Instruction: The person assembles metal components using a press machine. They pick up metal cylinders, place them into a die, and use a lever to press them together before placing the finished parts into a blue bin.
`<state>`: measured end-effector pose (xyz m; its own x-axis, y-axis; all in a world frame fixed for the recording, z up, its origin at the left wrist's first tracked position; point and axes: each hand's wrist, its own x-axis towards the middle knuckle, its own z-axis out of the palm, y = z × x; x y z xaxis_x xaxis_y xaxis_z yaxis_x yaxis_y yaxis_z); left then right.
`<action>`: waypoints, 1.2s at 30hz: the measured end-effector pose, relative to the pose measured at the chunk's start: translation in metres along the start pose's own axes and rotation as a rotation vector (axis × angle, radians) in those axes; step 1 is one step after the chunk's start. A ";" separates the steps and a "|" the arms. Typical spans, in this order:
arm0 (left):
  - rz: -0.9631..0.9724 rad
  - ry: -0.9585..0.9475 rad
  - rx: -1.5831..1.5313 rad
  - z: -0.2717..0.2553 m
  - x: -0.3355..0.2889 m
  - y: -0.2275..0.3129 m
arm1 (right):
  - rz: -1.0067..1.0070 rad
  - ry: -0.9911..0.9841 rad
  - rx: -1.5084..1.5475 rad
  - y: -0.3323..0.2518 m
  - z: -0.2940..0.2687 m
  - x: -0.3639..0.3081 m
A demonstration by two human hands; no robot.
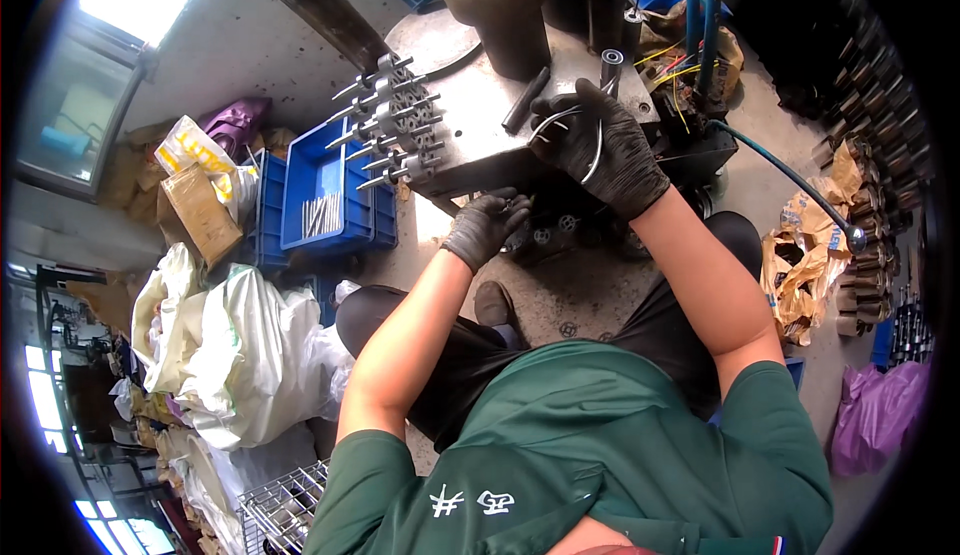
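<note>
Head view: right grip [606, 145] holds curved metal pieces [599, 153]; left grip [486, 228] loosely curled, whether on anything I cannot tell.

One left hand [484, 229], one right hand [615, 155], at least two curved rods [599, 153], one shoe [492, 305], one wire basket [282, 505]

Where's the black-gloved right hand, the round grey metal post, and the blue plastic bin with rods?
Black-gloved right hand [608, 145], head view: glove's middle.
Round grey metal post [503, 30], head view: stem.
Blue plastic bin [322, 170], head view: inner floor.
</note>
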<state>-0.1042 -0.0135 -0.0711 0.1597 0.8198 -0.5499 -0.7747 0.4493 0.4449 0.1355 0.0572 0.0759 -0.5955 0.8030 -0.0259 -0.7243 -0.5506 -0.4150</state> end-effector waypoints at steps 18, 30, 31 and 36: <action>0.141 -0.046 0.346 0.061 -0.021 0.009 | -0.195 -0.030 -1.618 -0.003 -0.063 -0.069; 0.074 -0.023 0.285 0.059 -0.014 0.006 | -0.482 -0.102 -2.214 0.002 -0.062 -0.050; 0.072 -0.020 0.283 0.058 -0.013 0.006 | -0.479 -0.104 -2.213 0.002 -0.062 -0.048; 0.076 -0.011 0.276 0.057 -0.015 0.007 | -0.459 -0.102 -2.176 0.005 -0.065 -0.041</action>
<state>-0.0770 -0.0021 -0.0199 0.1151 0.8579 -0.5008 -0.5890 0.4649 0.6610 0.1788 0.0365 0.0155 -0.6121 0.7131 0.3417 0.5629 0.6965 -0.4451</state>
